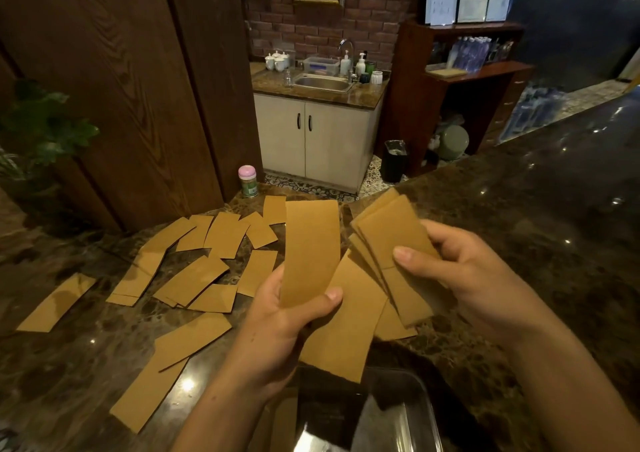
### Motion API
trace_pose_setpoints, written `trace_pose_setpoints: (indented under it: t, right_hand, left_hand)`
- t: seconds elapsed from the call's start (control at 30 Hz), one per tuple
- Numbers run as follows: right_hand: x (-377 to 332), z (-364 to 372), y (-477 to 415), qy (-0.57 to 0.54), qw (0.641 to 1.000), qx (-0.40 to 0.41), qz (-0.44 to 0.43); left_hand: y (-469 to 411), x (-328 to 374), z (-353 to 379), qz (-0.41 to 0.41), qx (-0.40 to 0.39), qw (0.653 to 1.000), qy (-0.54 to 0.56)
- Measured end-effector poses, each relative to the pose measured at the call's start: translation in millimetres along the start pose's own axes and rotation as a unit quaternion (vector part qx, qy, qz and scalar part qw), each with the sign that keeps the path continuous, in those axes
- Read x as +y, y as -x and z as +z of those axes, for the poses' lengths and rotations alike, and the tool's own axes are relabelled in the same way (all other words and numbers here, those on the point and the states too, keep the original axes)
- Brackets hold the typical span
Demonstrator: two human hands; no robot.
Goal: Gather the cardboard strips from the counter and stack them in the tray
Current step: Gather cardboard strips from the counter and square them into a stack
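Cardboard strips (194, 278) lying scattered on counter (519, 226) from eight to ten o'clock. Left hand (277, 320) pinching one upright strip (310, 251) near centre. Right hand (460, 271), at three o'clock, gripping fanned bundle (391, 240) of strips. Tray (398, 417) sitting at six o'clock.

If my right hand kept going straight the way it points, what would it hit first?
Likely the cardboard strip held upright in the left hand; the right hand points left toward it, with its own bundle of strips leading. Depth is unclear.
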State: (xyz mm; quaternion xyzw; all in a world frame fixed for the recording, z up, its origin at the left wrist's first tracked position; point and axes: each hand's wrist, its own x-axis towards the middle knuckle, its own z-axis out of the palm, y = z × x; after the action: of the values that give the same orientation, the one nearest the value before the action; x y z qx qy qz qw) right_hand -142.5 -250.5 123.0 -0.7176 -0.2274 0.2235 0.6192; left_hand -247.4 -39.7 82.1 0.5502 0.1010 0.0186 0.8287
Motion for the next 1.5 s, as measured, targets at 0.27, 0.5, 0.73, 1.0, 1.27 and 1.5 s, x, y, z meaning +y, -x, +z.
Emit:
trace_pose_setpoints:
  t: [0.27,0.5,0.73,1.0,1.27,1.5]
  right_hand:
    - [0.7,16.3,-8.2,-0.072,0.989,0.129,-0.012]
    - [24.0,34.0,12.9,-0.019,0.995,0.095,0.009]
    - [20.6,17.3,12.1,0.015,0.996,0.091,-0.011]
    - [29.6,35.1,2.7,-0.087,0.992,0.085,-0.021]
    - [22.7,37.5,-1.5,-0.219,0.969,0.111,-0.004]
    - [19.7,50.0,-2.4,-0.241,0.965,0.099,0.008]
  left_hand:
    - [0.0,-5.2,1.4,0.000,-0.001,0.998,0.069]
    - [-7.6,-7.3,4.4,0.072,0.082,0.988,0.109]
    - [-11.2,-10.7,-1.9,0.080,0.078,0.993,-0.027]
    - [-9.4,-12.3,13.7,0.041,0.060,0.997,-0.019]
    - [-8.0,-10.5,13.6,0.078,0.075,0.994,-0.023]
    - [-7.4,-9.6,15.1,0.129,0.072,0.989,-0.022]
